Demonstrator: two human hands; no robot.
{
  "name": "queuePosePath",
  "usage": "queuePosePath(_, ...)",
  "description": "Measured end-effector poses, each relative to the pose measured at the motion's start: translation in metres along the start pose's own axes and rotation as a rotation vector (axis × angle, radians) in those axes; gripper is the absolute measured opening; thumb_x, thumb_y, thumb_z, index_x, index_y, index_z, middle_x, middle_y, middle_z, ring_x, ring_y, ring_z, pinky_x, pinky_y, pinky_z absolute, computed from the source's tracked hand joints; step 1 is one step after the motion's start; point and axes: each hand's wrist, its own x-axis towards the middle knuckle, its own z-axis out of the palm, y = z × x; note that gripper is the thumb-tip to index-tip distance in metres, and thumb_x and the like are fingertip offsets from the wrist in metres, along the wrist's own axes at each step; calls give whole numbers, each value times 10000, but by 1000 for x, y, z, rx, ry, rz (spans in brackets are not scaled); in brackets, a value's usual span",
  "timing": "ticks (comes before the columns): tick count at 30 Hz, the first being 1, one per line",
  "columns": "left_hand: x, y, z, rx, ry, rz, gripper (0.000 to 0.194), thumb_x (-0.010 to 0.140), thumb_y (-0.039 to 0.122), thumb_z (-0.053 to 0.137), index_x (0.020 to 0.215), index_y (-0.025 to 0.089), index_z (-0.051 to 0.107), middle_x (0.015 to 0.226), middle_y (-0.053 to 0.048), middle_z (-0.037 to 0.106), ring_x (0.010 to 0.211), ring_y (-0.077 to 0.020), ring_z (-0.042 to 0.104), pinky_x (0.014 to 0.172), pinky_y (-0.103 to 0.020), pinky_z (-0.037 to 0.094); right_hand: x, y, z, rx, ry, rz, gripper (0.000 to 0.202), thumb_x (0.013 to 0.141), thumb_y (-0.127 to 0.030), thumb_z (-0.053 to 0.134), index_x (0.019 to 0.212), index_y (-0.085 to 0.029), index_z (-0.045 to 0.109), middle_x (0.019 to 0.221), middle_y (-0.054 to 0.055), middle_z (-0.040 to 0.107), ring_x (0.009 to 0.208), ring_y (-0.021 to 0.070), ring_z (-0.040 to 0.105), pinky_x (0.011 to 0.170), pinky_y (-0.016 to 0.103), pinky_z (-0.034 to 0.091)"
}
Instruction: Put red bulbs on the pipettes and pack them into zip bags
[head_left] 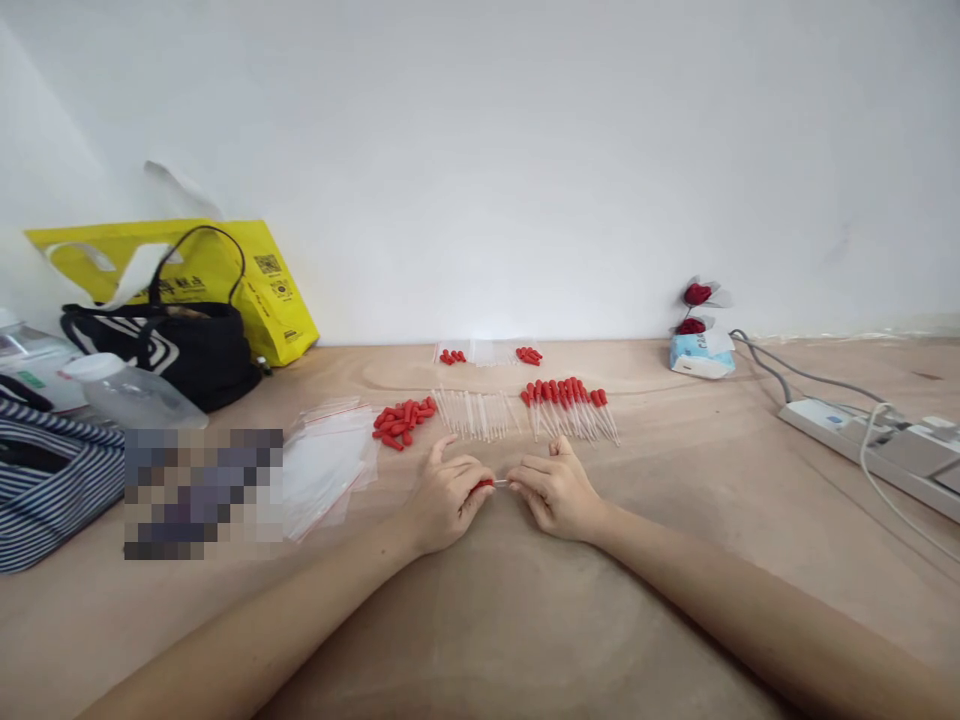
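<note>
My left hand pinches a red rubber bulb, its thumb and fingers closed round it. A thin clear dropper tube spans the gap between my hands. The far end of that tube is pinched in the closed fingers of my right hand. Just beyond my left hand lies a pile of loose red bulbs. A row of bare clear tubes lies in the middle. Beyond my right hand are several droppers with red bulbs on their tubes.
Clear zip bags lie left of the bulbs. Farther left stand a yellow bag, a black bag, a plastic bottle and a striped bag. At right are a tissue pack and a power strip with cables.
</note>
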Motion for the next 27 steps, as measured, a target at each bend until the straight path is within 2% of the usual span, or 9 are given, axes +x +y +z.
queuePosePath(9, 2, -1, 0, 24, 7, 23, 156, 856, 219, 401, 812, 184, 547, 747, 18, 652, 780, -134, 583, 1000, -450, 128, 0, 5, -3, 50, -80, 14, 246, 861, -200, 365, 868, -183, 609, 725, 7, 623, 628, 98, 471, 651, 295, 177)
queuePosePath(15, 2, -7, -7, 78, 7, 22, 171, 854, 247, 437, 776, 216, 586, 745, 29, 654, 809, -137, 577, 1002, -460, 119, -2, 6, -10, -64, -98, -24, 226, 850, -306, 433, 938, -230, 626, 761, 19, 625, 721, 134, 470, 655, 308, 174)
queuePosePath(18, 2, -9, -6, 118, 63, -25, 157, 848, 291, 441, 852, 240, 590, 897, -2, 645, 905, -165, 552, 988, -446, 180, -1, 3, -10, -111, -110, -9, 212, 835, -277, 439, 895, -212, 631, 726, 23, 613, 708, 142, 467, 647, 306, 179)
queuePosePath(20, 1, -12, -3, 166, 153, -139, 229, 829, 342, 456, 1012, 236, 545, 1093, -57, 570, 1024, -207, 494, 964, -436, 243, 1, 6, -9, -118, -88, 95, 209, 828, -248, 425, 900, -209, 617, 749, 25, 619, 725, 150, 484, 651, 301, 188)
queuePosePath(22, 1, -16, 0, 197, 223, -267, 385, 805, 367, 472, 1152, 199, 448, 1199, -112, 473, 1111, -247, 422, 938, -433, 293, 5, 15, -6, -126, -29, 304, 228, 817, -221, 406, 959, -199, 583, 771, 30, 627, 740, 157, 508, 664, 293, 202)
queuePosePath(25, 0, -21, 4, 183, 219, -357, 434, 785, 327, 489, 1182, 182, 395, 1191, -124, 439, 1131, -260, 395, 920, -429, 326, 14, 36, -2, -174, 64, 675, 250, 802, -230, 398, 1001, -172, 537, 743, 33, 635, 724, 167, 538, 714, 297, 225)
queuePosePath(27, 0, -22, 5, 167, 189, -365, 409, 771, 295, 503, 1157, 194, 410, 1174, -113, 436, 1118, -258, 404, 916, -429, 335, 22, 49, 1, -212, 89, 847, 225, 796, -254, 405, 958, -175, 540, 735, 31, 640, 727, 174, 551, 753, 311, 226)
